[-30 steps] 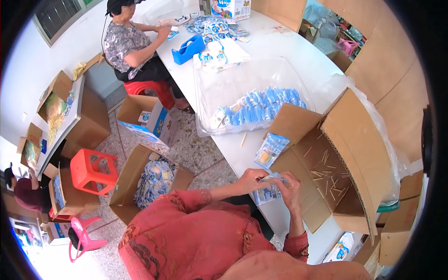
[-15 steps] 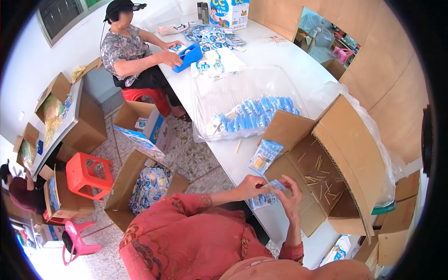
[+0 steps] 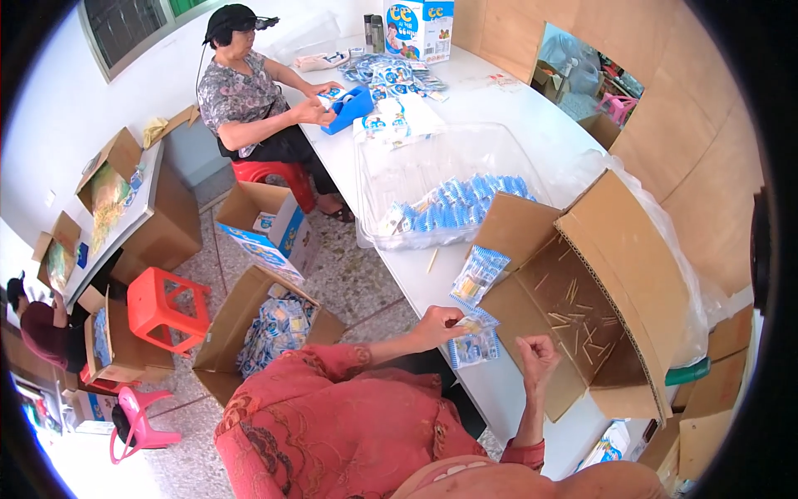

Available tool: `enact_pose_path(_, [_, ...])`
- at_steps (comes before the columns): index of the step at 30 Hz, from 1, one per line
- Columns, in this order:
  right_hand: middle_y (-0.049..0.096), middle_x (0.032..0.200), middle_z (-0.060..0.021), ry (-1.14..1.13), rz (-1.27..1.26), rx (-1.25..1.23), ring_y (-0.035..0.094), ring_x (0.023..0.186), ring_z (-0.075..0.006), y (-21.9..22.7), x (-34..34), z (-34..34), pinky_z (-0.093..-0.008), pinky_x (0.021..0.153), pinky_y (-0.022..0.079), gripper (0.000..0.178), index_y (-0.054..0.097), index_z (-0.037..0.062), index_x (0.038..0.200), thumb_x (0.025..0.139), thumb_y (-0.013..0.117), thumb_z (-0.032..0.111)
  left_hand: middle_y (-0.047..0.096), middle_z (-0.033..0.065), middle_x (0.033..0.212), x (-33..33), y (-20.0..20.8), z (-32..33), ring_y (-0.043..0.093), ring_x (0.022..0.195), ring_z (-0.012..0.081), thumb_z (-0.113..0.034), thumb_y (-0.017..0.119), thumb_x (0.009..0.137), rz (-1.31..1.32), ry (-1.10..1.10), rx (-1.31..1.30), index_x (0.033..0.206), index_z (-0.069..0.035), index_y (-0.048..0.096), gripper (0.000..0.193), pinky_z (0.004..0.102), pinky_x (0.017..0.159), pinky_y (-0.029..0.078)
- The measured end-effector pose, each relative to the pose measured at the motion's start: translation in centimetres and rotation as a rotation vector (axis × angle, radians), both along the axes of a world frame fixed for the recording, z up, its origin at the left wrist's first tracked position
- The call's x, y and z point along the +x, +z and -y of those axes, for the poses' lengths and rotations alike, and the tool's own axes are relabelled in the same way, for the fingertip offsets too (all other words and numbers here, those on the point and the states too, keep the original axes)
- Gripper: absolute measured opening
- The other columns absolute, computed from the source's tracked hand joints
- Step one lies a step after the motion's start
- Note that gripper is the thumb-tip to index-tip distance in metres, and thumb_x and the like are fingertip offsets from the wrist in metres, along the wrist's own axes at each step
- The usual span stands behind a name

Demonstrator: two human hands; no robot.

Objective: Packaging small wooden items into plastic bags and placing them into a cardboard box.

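Note:
My left hand (image 3: 439, 328) pinches the upper edge of a small clear-and-blue packet (image 3: 475, 348) above the table's near edge. Whether this is one packet or two overlapping ones, I cannot tell. My right hand (image 3: 539, 363) is off to its right, fingers curled closed, beside the open cardboard carton (image 3: 615, 274). Anything between those fingertips is too small to make out. Thin wooden sticks (image 3: 582, 333) lie scattered inside the carton. Another blue-and-white packet (image 3: 480, 276) lies just beyond my left hand, against the carton's flap.
A clear plastic tub (image 3: 378, 237) holds many blue packets (image 3: 465, 202). One loose stick (image 3: 432, 260) lies before it. Across the table a person (image 3: 241, 91) handles a blue tray (image 3: 349, 110). A carton of packets (image 3: 218, 341) and a red stool (image 3: 166, 303) stand on the floor at left.
My right hand has left the packet and moved right, its fingers now curled. The left hand still holds the packet. The whole view has shifted slightly.

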State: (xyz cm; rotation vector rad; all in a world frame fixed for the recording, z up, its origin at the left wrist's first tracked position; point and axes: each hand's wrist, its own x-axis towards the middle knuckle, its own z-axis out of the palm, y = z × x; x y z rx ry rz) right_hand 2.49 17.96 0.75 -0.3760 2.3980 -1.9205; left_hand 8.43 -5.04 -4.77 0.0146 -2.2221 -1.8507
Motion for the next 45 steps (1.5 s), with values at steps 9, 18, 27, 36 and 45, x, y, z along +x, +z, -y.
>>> enact_pose_path(9, [0.060,0.072,-0.0099,-0.052,-0.066,0.417,0.056,0.064,-0.0157,-3.2,-0.5,-3.2,-0.0294,0.059,0.045,0.013,0.063,0.0077,0.083,0.081,0.063,0.020,0.059,0.0055,0.062,-0.6,-1.9,0.8,0.047,0.055,0.0074,-0.014,0.067,0.078,-0.034,-0.012,-0.145,0.080,0.000,0.063,0.015,0.0285,0.050,0.040])
enact_pose_path(18, [0.063,0.074,-0.0082,-0.187,-0.086,0.656,0.060,0.070,-0.0224,-6.0,-3.0,-14.2,-0.0304,0.060,0.047,0.022,0.059,0.0123,0.098,0.079,0.064,0.022,0.064,0.0073,0.094,-1.4,0.7,-0.4,0.058,0.082,0.0098,0.001,0.063,0.081,0.134,-0.122,0.161,0.101,0.007,0.061,0.021,0.0237,0.076,0.046])
enact_pose_path(27, [0.064,0.077,-0.0168,-0.152,-0.321,1.403,0.063,0.072,-0.0326,-7.8,-10.4,-17.9,-0.0389,0.063,0.053,0.036,0.055,0.0106,0.112,0.077,0.060,0.014,0.064,0.0052,0.090,-1.5,1.2,-0.6,0.057,0.078,0.0080,0.000,0.064,0.080,0.092,-0.174,0.127,0.100,0.006,0.061,0.021,0.0221,0.070,0.046])
enact_pose_path(36, [0.063,0.089,-0.0114,-0.109,-0.111,1.481,0.062,0.084,-0.0286,-2.9,-11.2,-13.8,-0.0351,0.069,0.052,0.034,0.055,0.0111,0.110,0.076,0.059,0.013,0.067,0.0049,0.082,-2.3,4.1,-1.8,0.057,0.071,0.0064,-0.004,0.068,0.077,0.050,-0.229,0.021,0.093,0.004,0.065,0.018,0.0225,0.066,0.047])
enact_pose_path(45, [0.063,0.085,-0.0047,-0.045,-0.293,0.105,0.059,0.082,-0.0106,9.2,-0.8,-3.1,-0.0240,0.071,0.048,0.020,0.061,0.0037,0.098,0.080,0.057,-0.003,0.063,0.0047,0.068,-2.1,5.0,-2.2,0.056,0.060,0.0078,-0.002,0.070,0.073,-0.070,-0.206,-0.118,0.080,0.003,0.065,0.010,0.0229,0.056,0.044])
